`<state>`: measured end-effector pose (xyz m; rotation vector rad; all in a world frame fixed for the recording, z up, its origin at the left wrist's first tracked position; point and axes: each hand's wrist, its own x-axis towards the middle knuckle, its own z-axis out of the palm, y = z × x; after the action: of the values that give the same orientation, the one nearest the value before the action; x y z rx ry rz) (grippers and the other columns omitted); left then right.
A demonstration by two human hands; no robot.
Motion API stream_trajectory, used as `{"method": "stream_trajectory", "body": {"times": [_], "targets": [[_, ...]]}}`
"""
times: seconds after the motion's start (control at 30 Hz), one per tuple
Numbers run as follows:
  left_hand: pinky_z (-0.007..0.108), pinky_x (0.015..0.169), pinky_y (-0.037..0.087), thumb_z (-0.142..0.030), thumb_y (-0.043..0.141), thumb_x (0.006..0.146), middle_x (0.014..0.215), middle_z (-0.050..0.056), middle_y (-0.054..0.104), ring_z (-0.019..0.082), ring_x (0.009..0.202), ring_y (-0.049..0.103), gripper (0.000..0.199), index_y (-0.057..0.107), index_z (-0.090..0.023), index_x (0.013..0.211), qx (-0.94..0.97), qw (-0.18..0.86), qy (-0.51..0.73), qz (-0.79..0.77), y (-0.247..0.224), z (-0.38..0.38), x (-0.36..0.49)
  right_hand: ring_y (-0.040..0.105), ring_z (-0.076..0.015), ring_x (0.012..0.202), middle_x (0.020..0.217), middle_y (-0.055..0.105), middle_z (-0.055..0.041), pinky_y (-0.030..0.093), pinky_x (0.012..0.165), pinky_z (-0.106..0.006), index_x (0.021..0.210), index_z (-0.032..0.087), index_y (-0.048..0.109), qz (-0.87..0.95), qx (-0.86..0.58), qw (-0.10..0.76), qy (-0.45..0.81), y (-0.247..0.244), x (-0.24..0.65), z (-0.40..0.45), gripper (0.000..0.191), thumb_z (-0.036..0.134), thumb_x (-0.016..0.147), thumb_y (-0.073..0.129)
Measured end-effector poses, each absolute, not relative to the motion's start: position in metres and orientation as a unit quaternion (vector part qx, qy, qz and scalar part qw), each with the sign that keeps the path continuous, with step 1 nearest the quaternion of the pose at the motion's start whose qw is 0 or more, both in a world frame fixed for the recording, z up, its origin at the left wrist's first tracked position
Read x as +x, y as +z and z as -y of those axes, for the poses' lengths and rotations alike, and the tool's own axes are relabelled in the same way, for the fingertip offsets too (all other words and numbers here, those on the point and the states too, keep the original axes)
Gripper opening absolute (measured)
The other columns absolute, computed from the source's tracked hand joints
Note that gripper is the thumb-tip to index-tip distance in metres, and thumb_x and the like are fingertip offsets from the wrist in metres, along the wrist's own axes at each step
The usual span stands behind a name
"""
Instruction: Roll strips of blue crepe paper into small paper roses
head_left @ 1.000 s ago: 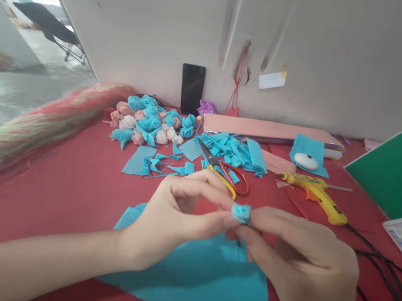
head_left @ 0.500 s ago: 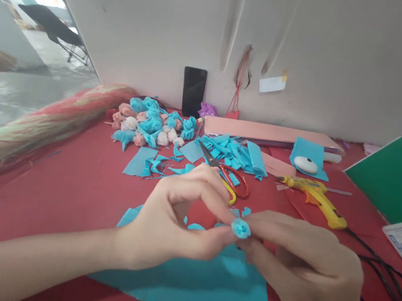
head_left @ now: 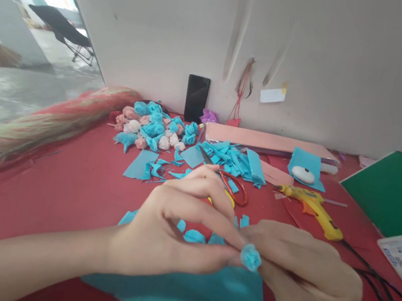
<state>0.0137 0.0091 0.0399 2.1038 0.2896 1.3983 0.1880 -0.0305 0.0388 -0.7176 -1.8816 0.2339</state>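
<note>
Your left hand pinches one shaped blue paper rose; right hand, grip hidden; heaped roses, apparently finished; strips, loose.

Two hands, one held blue flower, one pair scissors, one glue gun, one phone.

"What are we holding?"

"Our left hand pinches a small blue paper rose, with our right hand close against it."

"What else do we see?"

"A blue sheet below, scissors beyond our left hand, a yellow glue gun to the right."
</note>
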Motion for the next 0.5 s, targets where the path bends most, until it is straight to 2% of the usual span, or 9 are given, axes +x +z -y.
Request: {"method": "stream_trajectory", "body": {"times": [0.17, 0.3, 0.43, 0.5], "targets": [[0.027, 0.068, 0.049, -0.031, 0.065, 0.09, 0.061, 0.0, 0.057, 0.009, 0.062, 0.054, 0.028, 0.069, -0.013, 0.068, 0.79, 0.293, 0.527, -0.111, 0.04, -0.007, 0.014, 0.071, -0.0033, 0.058, 0.064, 0.075, 0.0015, 0.051, 0.072, 0.002, 0.068, 0.016, 0.071, 0.807, -0.316, 0.496, 0.063, 0.041, 0.191, 0.032, 0.033, 0.027, 0.096, 0.057], [0.026, 0.066, 0.047, -0.032, 0.065, 0.09, 0.062, -0.001, 0.057, 0.008, 0.06, 0.053, 0.028, 0.067, -0.014, 0.068, 0.788, 0.299, 0.525, -0.115, 0.039, -0.007, 0.015, 0.071, -0.004, 0.06, 0.068, 0.076, 0.0015, 0.052, 0.071, 0.0, 0.075, 0.015, 0.072, 0.815, -0.328, 0.472, 0.079, 0.042, 0.195, 0.036, 0.019, 0.019, 0.091, 0.063], [0.028, 0.073, 0.048, -0.015, 0.071, 0.08, 0.066, -0.002, 0.057, 0.009, 0.065, 0.055, 0.011, 0.064, -0.015, 0.071, 0.784, 0.321, 0.519, -0.114, 0.034, -0.007, 0.016, 0.07, -0.004, 0.061, 0.072, 0.076, 0.0035, 0.053, 0.07, -0.002, 0.076, 0.016, 0.072, 0.817, -0.345, 0.456, 0.082, 0.043, 0.195, 0.041, 0.012, 0.014, 0.087, 0.066], [0.029, 0.074, 0.048, -0.009, 0.07, 0.075, 0.066, -0.003, 0.056, 0.01, 0.065, 0.055, 0.011, 0.062, -0.016, 0.072, 0.781, 0.335, 0.514, -0.118, 0.032, -0.007, 0.016, 0.071, -0.0042, 0.062, 0.072, 0.076, 0.0044, 0.053, 0.07, -0.003, 0.077, 0.017, 0.072, 0.816, -0.355, 0.449, 0.078, 0.043, 0.193, 0.043, 0.012, 0.015, 0.087, 0.066]]}}
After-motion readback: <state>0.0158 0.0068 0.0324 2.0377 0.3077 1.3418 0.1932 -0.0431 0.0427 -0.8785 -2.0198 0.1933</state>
